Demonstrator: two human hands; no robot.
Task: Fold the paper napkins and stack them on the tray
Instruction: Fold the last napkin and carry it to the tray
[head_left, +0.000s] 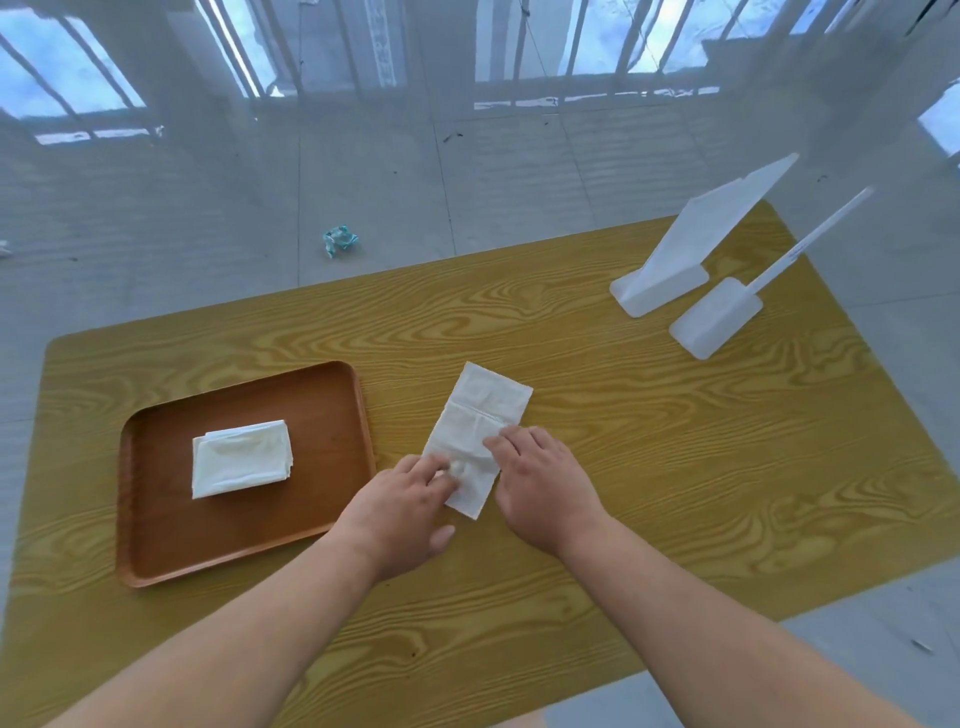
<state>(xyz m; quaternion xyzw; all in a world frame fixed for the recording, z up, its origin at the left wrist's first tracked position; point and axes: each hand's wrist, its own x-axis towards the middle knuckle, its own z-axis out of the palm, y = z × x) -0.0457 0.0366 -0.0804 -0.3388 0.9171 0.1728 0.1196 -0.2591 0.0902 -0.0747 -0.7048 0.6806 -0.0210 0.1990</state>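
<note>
- My left hand (410, 499) lies palm down on the near left part of a long white paper napkin (475, 436); its fingertips press the sheet and are partly lost in the white, so I cannot tell whether they pinch a fold.
- My right hand (545, 488) rests flat along the napkin's right edge, fingers spread loosely and pointing left, holding nothing that I can see.
- The napkin stretches away from both hands on the yellow wood-grain table (675, 467), creased across its middle; its near end is partly covered by my fingers.
- To the left of my left hand sits a brown tray (156, 545) with a stack of folded napkins (241, 457) lying in it; I cannot count the layers.
- Far beyond my right hand stand two white plastic holders (691, 291); the thin strip on the nearer one carries marks too small to read.
- A crumpled blue-and-white wrapper (338, 240) lies on the floor past the table; its print is illegible.
</note>
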